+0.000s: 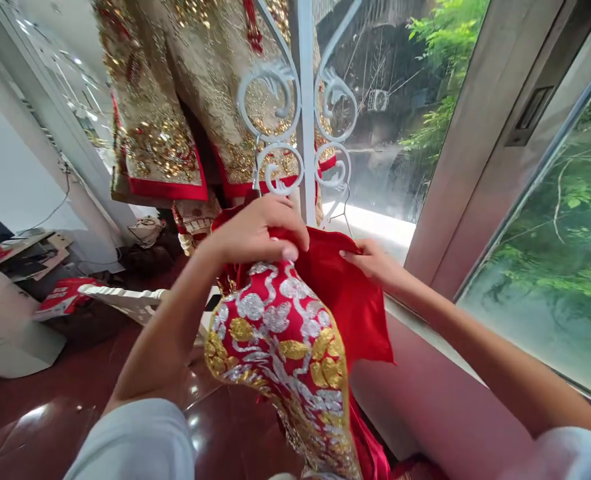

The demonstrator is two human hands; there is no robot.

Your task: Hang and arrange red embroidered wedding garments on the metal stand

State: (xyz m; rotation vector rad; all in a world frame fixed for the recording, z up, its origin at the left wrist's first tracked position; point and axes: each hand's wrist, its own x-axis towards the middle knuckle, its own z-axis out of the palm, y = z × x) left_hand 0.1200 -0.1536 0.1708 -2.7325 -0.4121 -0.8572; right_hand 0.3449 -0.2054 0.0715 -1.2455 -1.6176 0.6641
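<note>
So I've got this red embroidered garment [280, 327] right in the middle of the frame, running down to the bottom edge, all silver and gold leafy shapes with a gold trim along the side. My left hand [262, 230] is curled over its narrow top, thumb and fingertips close together on the fabric, though the fingers hide exactly what bit they've got. My right hand [368, 260], a little right of centre, is pinching the upper edge of a plain red satiny cloth [352, 300] that fans out behind the embroidered part. Can't tell if that's the same piece or a separate layer, tbh. Just above my hands, upper centre, there's a white metal rack [306, 100] with curly scrollwork, and a thin wire hanger [346, 207] hangs by its right side. Behind it, upper left to centre, hangs a gold beaded outfit [160, 143] with red hems, super sparkly. The right of the frame is mostly glass in a wide metal frame [475, 133], with green leaves [580, 220] outside. Over on the left there's a cluttered desk [35, 257], a red and white packet [65, 293] near it, and a carved white rail [130, 303] partly behind my left arm. The floor [25, 427], lower left, is shiny dark red.
</note>
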